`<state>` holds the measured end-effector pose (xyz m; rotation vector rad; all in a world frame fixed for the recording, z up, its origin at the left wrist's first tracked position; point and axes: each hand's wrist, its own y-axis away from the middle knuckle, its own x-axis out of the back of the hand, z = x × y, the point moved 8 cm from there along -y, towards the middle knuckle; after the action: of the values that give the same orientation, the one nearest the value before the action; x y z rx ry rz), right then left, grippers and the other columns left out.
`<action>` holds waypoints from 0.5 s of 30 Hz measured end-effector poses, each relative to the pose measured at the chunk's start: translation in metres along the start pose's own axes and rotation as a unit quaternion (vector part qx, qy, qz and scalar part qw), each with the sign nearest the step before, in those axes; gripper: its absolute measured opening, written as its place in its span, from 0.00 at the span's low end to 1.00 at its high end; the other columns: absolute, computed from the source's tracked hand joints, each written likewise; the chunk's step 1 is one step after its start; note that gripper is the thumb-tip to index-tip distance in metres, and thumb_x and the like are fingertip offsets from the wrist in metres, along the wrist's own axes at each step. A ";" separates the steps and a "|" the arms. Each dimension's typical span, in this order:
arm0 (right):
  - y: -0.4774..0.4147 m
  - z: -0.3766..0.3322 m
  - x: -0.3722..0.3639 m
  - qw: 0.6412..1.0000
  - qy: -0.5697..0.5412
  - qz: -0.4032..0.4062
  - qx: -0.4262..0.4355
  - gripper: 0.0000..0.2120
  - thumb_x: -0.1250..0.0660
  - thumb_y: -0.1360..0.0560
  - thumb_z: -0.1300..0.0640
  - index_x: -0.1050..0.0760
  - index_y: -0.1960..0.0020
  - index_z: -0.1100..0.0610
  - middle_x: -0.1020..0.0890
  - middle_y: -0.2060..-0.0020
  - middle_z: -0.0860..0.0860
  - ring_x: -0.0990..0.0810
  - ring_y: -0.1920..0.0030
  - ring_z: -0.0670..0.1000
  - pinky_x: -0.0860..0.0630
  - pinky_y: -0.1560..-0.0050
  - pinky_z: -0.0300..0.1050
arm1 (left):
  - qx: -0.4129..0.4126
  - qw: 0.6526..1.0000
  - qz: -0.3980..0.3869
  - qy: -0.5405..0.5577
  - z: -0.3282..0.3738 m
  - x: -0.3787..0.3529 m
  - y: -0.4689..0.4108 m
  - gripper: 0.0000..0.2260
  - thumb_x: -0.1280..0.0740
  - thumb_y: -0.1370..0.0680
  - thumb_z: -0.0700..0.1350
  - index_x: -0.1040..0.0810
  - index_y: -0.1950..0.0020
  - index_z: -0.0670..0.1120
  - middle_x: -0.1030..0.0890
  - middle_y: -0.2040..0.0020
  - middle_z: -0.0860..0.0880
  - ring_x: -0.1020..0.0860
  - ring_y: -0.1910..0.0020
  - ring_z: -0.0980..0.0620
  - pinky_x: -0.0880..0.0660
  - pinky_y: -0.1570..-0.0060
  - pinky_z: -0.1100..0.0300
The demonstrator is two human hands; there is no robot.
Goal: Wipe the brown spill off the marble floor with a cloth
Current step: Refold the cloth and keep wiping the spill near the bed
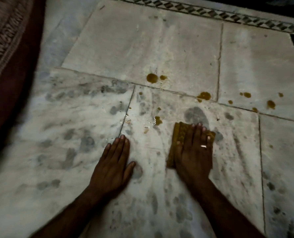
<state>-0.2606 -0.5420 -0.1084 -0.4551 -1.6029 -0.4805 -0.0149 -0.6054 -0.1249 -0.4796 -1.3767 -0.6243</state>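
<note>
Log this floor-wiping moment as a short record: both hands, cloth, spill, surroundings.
left hand: flat on the bare marble, fingers straight, holding nothing
right hand: pressed flat on the cloth, ring on one finger
cloth: folded, mustard-yellow, under the right hand
brown spill: scattered drops beyond both hands, not under the cloth
marble floor: white slabs with grey veining, patterned border strip at the far edge
rug: dark red, patterned, at the left
</note>
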 end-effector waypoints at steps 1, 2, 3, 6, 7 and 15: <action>-0.006 -0.015 0.000 1.000 -0.006 -0.003 0.003 0.34 0.52 0.20 0.46 0.45 0.20 0.64 0.42 0.20 0.64 0.42 0.20 0.62 0.46 0.20 0.60 | 0.013 1.000 0.001 0.000 -0.006 0.000 -0.004 0.32 0.51 0.16 0.59 0.42 0.20 0.39 0.43 0.19 0.41 0.43 0.19 0.44 0.45 0.22 0.46; -0.009 -0.029 0.001 1.000 -0.009 -0.004 0.012 0.34 0.51 0.20 0.46 0.45 0.19 0.64 0.42 0.20 0.64 0.43 0.20 0.62 0.46 0.20 0.60 | 0.021 1.000 0.001 0.002 -0.008 0.000 -0.006 0.32 0.51 0.16 0.59 0.42 0.20 0.39 0.43 0.19 0.41 0.43 0.19 0.44 0.45 0.22 0.46; -0.008 -0.045 0.001 1.000 -0.012 -0.002 0.028 0.34 0.50 0.20 0.46 0.45 0.19 0.63 0.42 0.20 0.64 0.43 0.20 0.62 0.45 0.20 0.60 | 0.025 1.000 0.003 0.004 -0.010 0.001 -0.007 0.31 0.52 0.16 0.59 0.42 0.20 0.39 0.43 0.19 0.41 0.43 0.19 0.44 0.44 0.22 0.46; 0.016 -0.089 0.003 0.993 -0.032 0.017 0.110 0.34 0.45 0.20 0.46 0.44 0.19 0.61 0.42 0.20 0.63 0.42 0.20 0.62 0.43 0.21 0.61 | 0.021 0.999 0.024 0.003 -0.010 0.007 -0.008 0.29 0.50 0.16 0.55 0.40 0.21 0.37 0.40 0.20 0.39 0.40 0.20 0.42 0.41 0.23 0.44; 0.031 -0.101 0.002 0.987 -0.041 0.022 0.151 0.33 0.44 0.20 0.47 0.43 0.19 0.60 0.41 0.20 0.62 0.41 0.20 0.61 0.42 0.21 0.61 | 0.022 0.999 0.029 -0.002 -0.013 0.008 -0.007 0.29 0.50 0.16 0.54 0.40 0.21 0.37 0.40 0.20 0.38 0.40 0.21 0.41 0.41 0.24 0.44; 0.050 -0.033 -0.005 0.982 -0.015 0.021 0.187 0.32 0.45 0.19 0.48 0.43 0.20 0.62 0.41 0.20 0.63 0.42 0.20 0.62 0.39 0.23 0.64 | 0.091 0.995 0.026 0.011 -0.056 0.012 -0.004 0.31 0.52 0.17 0.58 0.44 0.19 0.39 0.45 0.19 0.40 0.46 0.19 0.45 0.54 0.20 0.52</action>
<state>-0.2055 -0.5187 -0.1092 -0.2114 -1.6634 -0.1338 0.0246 -0.6463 -0.1213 -0.3585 -1.3813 -0.4557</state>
